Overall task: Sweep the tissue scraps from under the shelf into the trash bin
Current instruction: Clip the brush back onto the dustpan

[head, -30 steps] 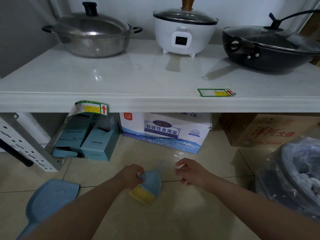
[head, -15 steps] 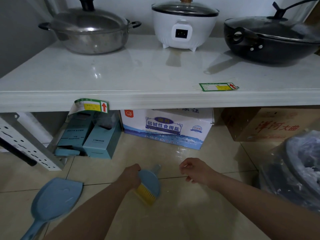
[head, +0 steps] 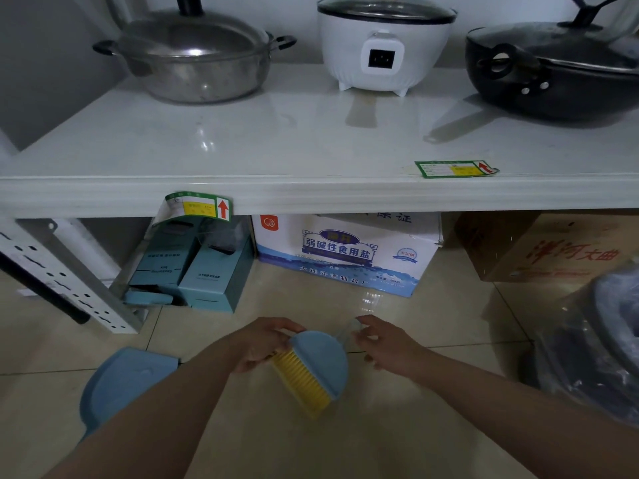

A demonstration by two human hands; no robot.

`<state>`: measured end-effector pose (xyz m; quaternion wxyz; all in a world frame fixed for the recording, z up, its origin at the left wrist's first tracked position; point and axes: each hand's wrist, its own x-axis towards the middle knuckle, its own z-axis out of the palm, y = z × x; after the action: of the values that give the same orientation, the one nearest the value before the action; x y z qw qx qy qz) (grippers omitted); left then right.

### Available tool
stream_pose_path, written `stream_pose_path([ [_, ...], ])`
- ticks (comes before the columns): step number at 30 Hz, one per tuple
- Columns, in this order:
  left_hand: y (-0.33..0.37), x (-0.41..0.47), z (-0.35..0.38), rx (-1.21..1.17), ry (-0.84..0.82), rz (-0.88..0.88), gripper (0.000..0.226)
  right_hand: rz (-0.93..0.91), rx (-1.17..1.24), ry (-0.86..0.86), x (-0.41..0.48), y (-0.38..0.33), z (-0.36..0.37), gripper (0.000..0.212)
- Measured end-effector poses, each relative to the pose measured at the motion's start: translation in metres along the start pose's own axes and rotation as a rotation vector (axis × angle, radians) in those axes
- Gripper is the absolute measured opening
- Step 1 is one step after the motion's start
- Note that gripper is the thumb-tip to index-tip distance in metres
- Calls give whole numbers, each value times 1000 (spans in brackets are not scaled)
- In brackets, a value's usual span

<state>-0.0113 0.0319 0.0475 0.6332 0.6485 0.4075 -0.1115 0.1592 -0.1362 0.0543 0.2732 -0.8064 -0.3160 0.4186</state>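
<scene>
A small hand brush [head: 316, 361] with a blue head and yellow bristles hangs tilted just above the tiled floor, in front of the shelf [head: 311, 198]. My left hand [head: 262, 344] grips the brush head from the left. My right hand [head: 383, 344] closes its thumb and fingers around the blurred tip of the handle. A blue dustpan [head: 121, 385] lies flat on the floor to the left of my left forearm. The trash bin [head: 594, 340], lined with a plastic bag, stands at the right edge. I see no tissue scraps on the floor.
Under the shelf stand teal boxes [head: 197, 267], a white-and-blue salt carton [head: 345, 254] and a brown cardboard box [head: 539, 247]. A perforated metal bracket [head: 62, 281] leans at the left. On the shelf sit a steel pot [head: 193, 60], a white cooker [head: 383, 43] and a black wok [head: 556, 70].
The brush has turned so its bristles point down and right. My right hand has moved in to the handle tip. The view has shifted closer and a little lower.
</scene>
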Motion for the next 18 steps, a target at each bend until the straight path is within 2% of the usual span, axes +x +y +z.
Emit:
stream_pose_path([
  [3,1,2,1,-62,14,32,38,44,222,97,5,-9,3,21],
  [7,0,0,-4,-106,56,40,31,55,356,190,12,-16,1,16],
  [9,-5,4,-12,-105,187,48,30,51,391,207,14,-17,-1,15],
  [11,-14,10,-27,-85,422,41,31,66,394,237,15,-15,-3,15],
  [12,-19,12,-38,-28,558,13,31,75,395,254,16,-12,-4,15],
  [14,-31,5,-59,262,772,-99,28,77,360,285,17,-5,-6,15],
  [16,-45,-11,-75,596,825,-256,25,70,321,297,17,0,-8,15],
  [18,-64,-26,-81,812,808,-348,24,65,324,291,17,4,-9,15],
])
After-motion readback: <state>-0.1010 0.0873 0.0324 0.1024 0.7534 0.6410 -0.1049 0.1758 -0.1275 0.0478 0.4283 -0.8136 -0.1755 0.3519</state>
